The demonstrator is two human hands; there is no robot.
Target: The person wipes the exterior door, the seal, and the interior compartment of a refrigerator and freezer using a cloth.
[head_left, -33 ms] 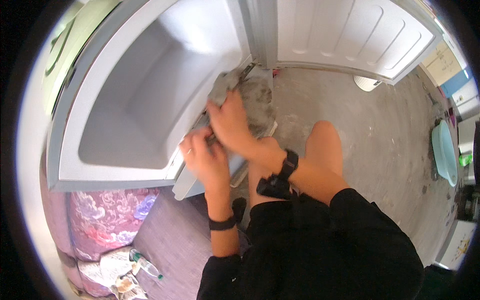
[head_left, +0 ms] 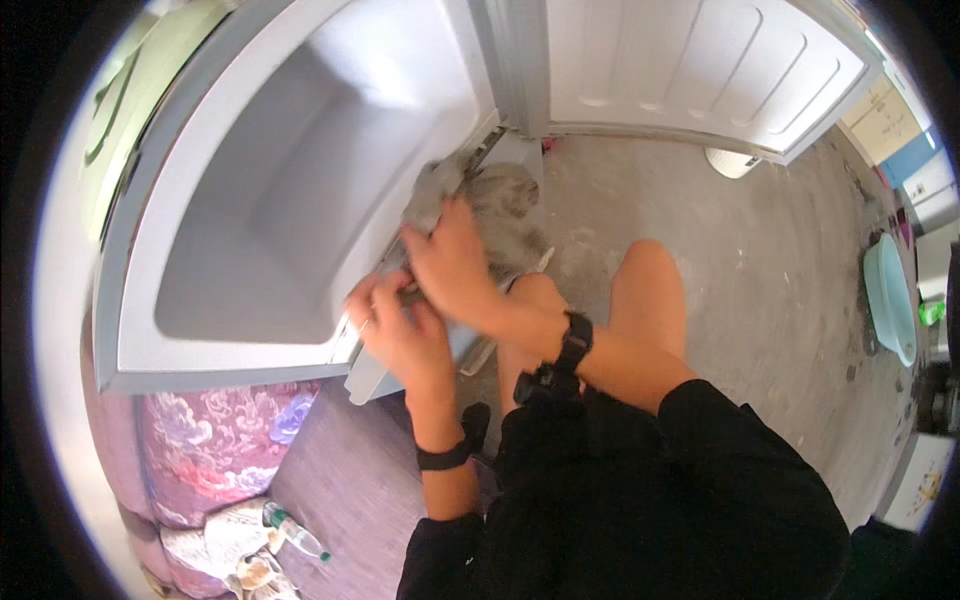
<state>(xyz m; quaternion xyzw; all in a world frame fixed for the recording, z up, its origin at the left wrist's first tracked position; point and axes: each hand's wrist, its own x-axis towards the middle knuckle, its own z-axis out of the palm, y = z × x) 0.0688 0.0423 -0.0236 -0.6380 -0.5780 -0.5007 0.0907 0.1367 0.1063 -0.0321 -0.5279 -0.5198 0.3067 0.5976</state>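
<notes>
A crumpled grey cloth (head_left: 508, 200) hangs over the lower front edge of an open white fridge compartment (head_left: 230, 345). My right hand (head_left: 455, 265) is closed on part of the cloth, which spreads from beyond its fingertips to its right side. My left hand (head_left: 405, 340) is just left of the right one, fingers bent against the edge below the compartment; what they grip, if anything, is hidden. Under both hands a light grey panel (head_left: 375, 380) juts out from the fridge. A dark strip (head_left: 485, 145) shows beyond the cloth.
The upper fridge door (head_left: 690, 70) stands wide to the far right above a grey floor (head_left: 760, 300). To the left lie a floral cushion (head_left: 210, 445), a plastic bottle (head_left: 297, 535) and crumpled paper (head_left: 235, 535) on a purple sofa (head_left: 350, 480). A light-blue basin (head_left: 885, 300) is at right.
Both hands have shifted slightly left and toward me along the edge. The upper part of the cloth has moved with the right hand, baring more of the dark strip.
</notes>
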